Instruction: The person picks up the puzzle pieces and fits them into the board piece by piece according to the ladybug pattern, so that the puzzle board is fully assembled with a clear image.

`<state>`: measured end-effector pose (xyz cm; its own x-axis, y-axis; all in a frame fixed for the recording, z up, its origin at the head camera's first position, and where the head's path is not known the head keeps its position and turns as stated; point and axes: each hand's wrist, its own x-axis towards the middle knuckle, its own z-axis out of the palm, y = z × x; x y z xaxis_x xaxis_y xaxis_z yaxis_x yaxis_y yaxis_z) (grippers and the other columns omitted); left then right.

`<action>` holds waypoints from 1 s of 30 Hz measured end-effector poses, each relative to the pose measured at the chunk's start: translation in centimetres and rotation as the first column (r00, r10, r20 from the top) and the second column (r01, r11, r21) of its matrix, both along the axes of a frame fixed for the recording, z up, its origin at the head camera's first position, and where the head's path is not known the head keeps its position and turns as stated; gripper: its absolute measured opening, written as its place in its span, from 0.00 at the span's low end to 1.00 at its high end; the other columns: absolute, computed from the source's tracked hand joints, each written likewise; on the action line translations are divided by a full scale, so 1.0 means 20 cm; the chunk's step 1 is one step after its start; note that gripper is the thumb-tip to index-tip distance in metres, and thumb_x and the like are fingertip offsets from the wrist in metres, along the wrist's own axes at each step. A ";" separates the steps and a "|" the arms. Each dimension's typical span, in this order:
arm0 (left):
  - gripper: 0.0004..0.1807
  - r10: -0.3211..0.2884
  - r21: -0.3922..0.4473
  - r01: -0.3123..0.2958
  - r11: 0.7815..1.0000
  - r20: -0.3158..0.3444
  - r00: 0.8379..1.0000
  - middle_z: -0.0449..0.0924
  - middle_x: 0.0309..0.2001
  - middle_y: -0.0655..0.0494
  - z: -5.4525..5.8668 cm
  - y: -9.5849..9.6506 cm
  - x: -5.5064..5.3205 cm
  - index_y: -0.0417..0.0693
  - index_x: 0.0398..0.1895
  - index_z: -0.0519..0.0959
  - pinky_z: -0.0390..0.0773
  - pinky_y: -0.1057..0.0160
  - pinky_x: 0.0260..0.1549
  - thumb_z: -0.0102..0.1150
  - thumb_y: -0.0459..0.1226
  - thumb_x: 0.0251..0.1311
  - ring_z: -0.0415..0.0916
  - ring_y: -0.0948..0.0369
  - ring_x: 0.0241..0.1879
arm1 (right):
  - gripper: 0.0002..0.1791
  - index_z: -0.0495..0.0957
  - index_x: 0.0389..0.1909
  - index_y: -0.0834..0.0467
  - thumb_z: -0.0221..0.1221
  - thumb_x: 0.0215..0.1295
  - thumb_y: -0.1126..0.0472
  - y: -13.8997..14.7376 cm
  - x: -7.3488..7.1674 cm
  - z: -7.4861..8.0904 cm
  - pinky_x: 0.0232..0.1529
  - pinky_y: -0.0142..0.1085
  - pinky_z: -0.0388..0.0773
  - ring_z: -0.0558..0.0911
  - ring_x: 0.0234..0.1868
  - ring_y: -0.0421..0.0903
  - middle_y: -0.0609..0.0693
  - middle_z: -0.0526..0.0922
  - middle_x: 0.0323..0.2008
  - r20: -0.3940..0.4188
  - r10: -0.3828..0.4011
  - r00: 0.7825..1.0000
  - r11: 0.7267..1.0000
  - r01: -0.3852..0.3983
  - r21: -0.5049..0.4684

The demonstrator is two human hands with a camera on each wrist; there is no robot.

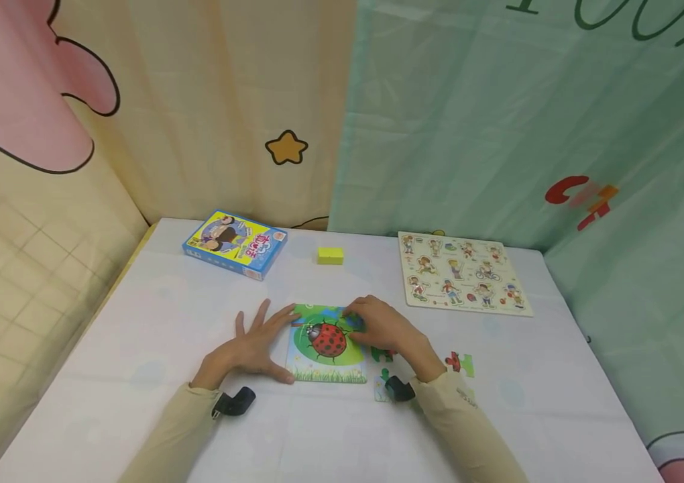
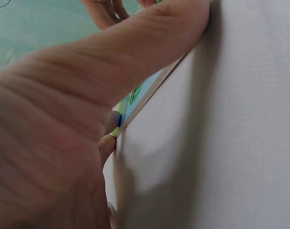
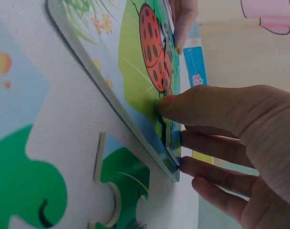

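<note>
Head view: right hand (image 1: 387, 329) pinches a flat piece (image 1: 355, 321) (squarish puzzle (image 1: 325, 342) beneath)

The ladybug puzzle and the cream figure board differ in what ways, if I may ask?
The ladybug puzzle pictures one large red ladybug; the figure board pictures many small people. The puzzle is smaller than the board. The left hand and right hand touch the puzzle, while neither touches the board. Both rest on the white tabletop.
</note>
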<state>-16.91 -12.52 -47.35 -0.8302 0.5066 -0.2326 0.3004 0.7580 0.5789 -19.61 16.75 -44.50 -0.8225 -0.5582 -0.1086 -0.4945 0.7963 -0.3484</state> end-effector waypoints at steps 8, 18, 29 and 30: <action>0.66 -0.009 0.003 0.009 1.000 0.004 1.000 0.38 0.82 0.52 0.00 0.01 0.00 0.57 0.79 0.54 0.20 0.22 0.63 0.81 0.60 0.35 0.21 0.35 0.78 | 0.22 0.82 0.55 0.56 0.70 0.61 0.54 0.00 0.01 0.02 0.62 0.44 0.76 0.79 0.57 0.48 0.50 0.83 0.54 -0.008 -0.008 1.000 0.999 0.008 0.033; 0.67 -0.005 0.006 0.005 1.000 0.004 1.000 0.38 0.82 0.50 0.01 0.00 0.00 0.55 0.79 0.54 0.20 0.21 0.62 0.82 0.58 0.34 0.21 0.34 0.77 | 0.23 0.81 0.57 0.57 0.70 0.61 0.58 -0.02 0.01 0.02 0.58 0.44 0.78 0.80 0.54 0.47 0.50 0.85 0.53 0.017 -0.027 0.999 1.000 0.028 -0.005; 0.66 -0.010 0.000 0.010 1.000 0.005 1.000 0.37 0.82 0.53 0.00 0.00 -0.01 0.57 0.79 0.54 0.19 0.22 0.63 0.81 0.60 0.34 0.20 0.36 0.78 | 0.22 0.82 0.56 0.59 0.69 0.61 0.60 -0.03 0.00 0.02 0.59 0.45 0.77 0.79 0.54 0.48 0.51 0.81 0.50 0.007 0.020 1.000 1.000 -0.020 -0.005; 0.66 -0.011 0.002 0.011 1.000 0.006 1.000 0.37 0.82 0.53 0.00 -0.01 -0.01 0.57 0.79 0.54 0.19 0.22 0.62 0.81 0.60 0.34 0.20 0.36 0.78 | 0.22 0.82 0.56 0.60 0.69 0.61 0.60 -0.03 0.00 0.02 0.59 0.45 0.77 0.79 0.55 0.49 0.51 0.81 0.51 0.012 0.025 1.000 1.000 -0.025 -0.005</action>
<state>-17.09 -12.63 -47.35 -0.8232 0.5161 -0.2367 0.3051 0.7536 0.5822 -19.56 16.19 -44.03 -0.8071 -0.5788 -0.1160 -0.5096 0.7824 -0.3581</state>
